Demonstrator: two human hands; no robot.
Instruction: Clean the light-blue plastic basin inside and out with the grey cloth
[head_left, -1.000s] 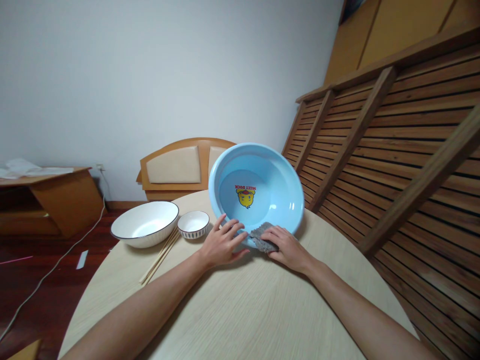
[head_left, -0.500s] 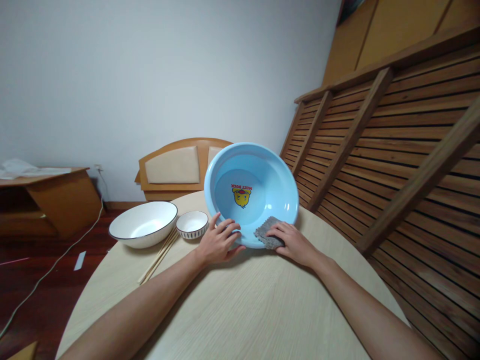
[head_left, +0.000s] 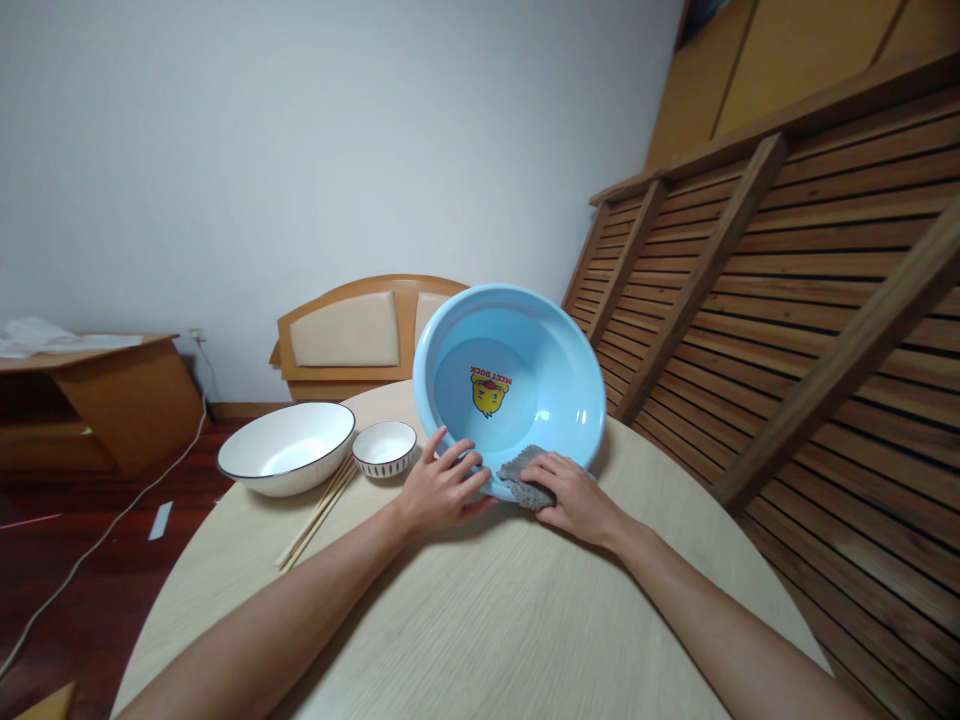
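Observation:
A light blue plastic basin (head_left: 559, 370) with a yellow duck print stands tilted on the table, its hollow side facing me. My left hand (head_left: 444, 485) grips the near rim, fingers over the inner edge and thumb beneath. In my right hand (head_left: 574, 495) is a grey cloth (head_left: 527, 475), pressed against the rim at the lower right. The cloth drapes over the edge, a short way from my left fingers.
On the round wooden table (head_left: 480, 630), a large white bowl (head_left: 289, 450), a small patterned bowl (head_left: 384, 450) and several chopsticks (head_left: 319, 515) lie left of the basin. A slatted wooden frame (head_left: 750, 300) leans along the right side.
The basin has shifted slightly right and turned a little, so its duck print is rotated. My right hand and the cloth have moved left along the rim, closer to my left hand.

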